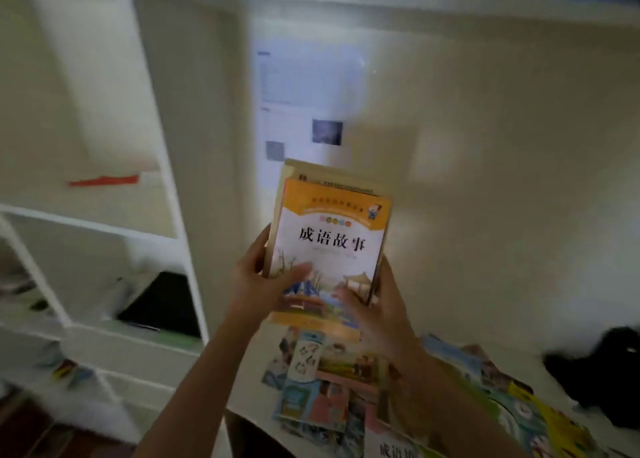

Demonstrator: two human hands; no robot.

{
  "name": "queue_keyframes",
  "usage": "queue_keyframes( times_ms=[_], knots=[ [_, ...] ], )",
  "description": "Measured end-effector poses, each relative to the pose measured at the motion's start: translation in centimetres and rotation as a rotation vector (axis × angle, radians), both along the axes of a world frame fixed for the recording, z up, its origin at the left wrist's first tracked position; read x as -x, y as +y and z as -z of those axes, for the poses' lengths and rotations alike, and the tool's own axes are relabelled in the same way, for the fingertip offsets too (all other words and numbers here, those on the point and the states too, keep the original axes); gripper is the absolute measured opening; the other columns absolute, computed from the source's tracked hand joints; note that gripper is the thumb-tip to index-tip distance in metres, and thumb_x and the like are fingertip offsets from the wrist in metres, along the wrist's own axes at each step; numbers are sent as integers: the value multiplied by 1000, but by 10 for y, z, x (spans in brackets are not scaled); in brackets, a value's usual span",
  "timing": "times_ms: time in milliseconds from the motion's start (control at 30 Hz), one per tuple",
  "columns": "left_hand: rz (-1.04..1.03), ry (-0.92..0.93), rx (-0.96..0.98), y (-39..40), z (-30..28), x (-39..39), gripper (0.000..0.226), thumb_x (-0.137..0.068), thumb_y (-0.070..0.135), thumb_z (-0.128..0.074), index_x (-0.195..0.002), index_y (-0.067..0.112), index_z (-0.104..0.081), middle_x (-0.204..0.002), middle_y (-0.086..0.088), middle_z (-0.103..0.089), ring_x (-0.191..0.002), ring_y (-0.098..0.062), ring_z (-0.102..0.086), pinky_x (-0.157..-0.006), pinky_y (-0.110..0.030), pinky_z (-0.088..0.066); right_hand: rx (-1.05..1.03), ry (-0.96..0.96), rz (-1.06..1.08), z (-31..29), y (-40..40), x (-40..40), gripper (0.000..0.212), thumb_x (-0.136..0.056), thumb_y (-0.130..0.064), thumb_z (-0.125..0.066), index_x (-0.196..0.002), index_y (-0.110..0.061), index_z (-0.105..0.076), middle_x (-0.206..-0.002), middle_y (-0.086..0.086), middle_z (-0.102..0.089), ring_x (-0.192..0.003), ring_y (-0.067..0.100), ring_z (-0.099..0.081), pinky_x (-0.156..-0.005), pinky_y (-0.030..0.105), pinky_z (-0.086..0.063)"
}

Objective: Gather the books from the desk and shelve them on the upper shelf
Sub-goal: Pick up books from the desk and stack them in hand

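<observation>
Books (329, 236), a small stack of thin paperbacks with glossy covers, are held upright above the desk (519, 364), right of the white shelf unit (180, 187). The left hand (256, 281) and right hand (377, 312) each curl around a lower side edge, thumbs on the front cover. Probably light but slippery and prone to fanning, so squeezing both edges near the bottom suits. More books (322, 381) lie on the desk.

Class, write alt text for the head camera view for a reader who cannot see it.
Both hands, left hand and right hand, hold up a small stack of orange-and-white paperback books before white shelving; more colourful picture books lie below.
</observation>
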State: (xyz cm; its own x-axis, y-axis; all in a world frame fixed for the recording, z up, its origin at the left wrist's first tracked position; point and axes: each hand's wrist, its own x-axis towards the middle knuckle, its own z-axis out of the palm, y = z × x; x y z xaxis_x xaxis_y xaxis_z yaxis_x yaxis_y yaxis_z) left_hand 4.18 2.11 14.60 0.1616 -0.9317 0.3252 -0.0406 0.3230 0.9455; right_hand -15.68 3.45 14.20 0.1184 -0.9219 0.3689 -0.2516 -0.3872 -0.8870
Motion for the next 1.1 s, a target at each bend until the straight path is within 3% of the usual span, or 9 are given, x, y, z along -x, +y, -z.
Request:
queue_keyframes(
  times_ms=[67,267,467,600,700,800,933,1033,1100],
  knots=[
    [-160,-15,82,33,-29,-45,75,-67,14,-87,-132,28,-54,-112,3,-71,-102,-17,-69,-80,-37,-59,52,-13,-105,-28,7,-44,80,-82,-36,-74,-148,-34,-28,-135,-15,-55,-122,11,-57,-96,46,-52],
    [-453,-107,312,118,-115,-131,70,-69,12,-84,-131,23,-55,-114,6,-70,-104,-12,-67,-79,-31,-58,282,-56,-352,-104,27,-147,74,-84,-20,-74,-145,-29,-32,-125,-25,-59,-113,-3,-59,-91,27,-55],
    [-436,-106,475,120,-235,-152,64,-74,9,-79,-131,23,-54,-113,4,-71,-103,-14,-68,-78,-31,-58,450,-100,-358,-224,12,-181,66,-82,-17,-74,-138,-23,-38,-122,-20,-59,-105,-17,-55,-80,1,-44],
    [-303,-70,568,70,-313,-145,60,-76,10,-78,-129,24,-54,-115,2,-70,-103,-19,-69,-82,-36,-58,558,-51,-289,-318,-28,-166,60,-81,-19,-75,-130,-26,-41,-115,-14,-63,-103,8,-65,-85,29,-53],
    [-236,-16,603,19,-350,-132,62,-75,15,-81,-128,28,-53,-115,3,-70,-100,-20,-70,-82,-41,-58,559,4,-272,-368,-59,-143,61,-83,-11,-73,-132,-21,-39,-110,-11,-62,-98,8,-66,-82,28,-54],
    [-216,-9,626,-29,-365,-119,65,-71,20,-84,-128,32,-53,-117,4,-69,-102,-18,-69,-84,-43,-58,552,90,-231,-393,-96,-122,67,-83,-11,-74,-136,-18,-33,-126,-6,-56,-112,12,-60,-95,36,-51],
    [-187,-24,614,-78,-356,-105,69,-72,28,-84,-132,35,-49,-120,9,-67,-107,-13,-66,-87,-43,-57,466,162,-188,-390,-135,-107,72,-84,-14,-73,-140,-15,-27,-130,-7,-52,-110,7,-57,-84,21,-51],
    [-200,-38,553,-90,-354,-107,72,-72,37,-82,-134,40,-45,-121,11,-66,-105,-10,-66,-86,-40,-58,429,203,-203,-386,-156,-102,77,-79,-23,-79,-139,-19,-30,-132,-9,-56,-111,7,-61,-93,34,-54],
    [-102,-75,510,-86,-353,-117,67,-81,25,-75,-137,41,-41,-124,7,-64,-105,-10,-67,-84,-36,-59,364,254,-245,-389,-160,-98,92,-73,-17,-84,-143,-23,-23,-132,-10,-55,-112,6,-61,-94,35,-54]
  ],
)
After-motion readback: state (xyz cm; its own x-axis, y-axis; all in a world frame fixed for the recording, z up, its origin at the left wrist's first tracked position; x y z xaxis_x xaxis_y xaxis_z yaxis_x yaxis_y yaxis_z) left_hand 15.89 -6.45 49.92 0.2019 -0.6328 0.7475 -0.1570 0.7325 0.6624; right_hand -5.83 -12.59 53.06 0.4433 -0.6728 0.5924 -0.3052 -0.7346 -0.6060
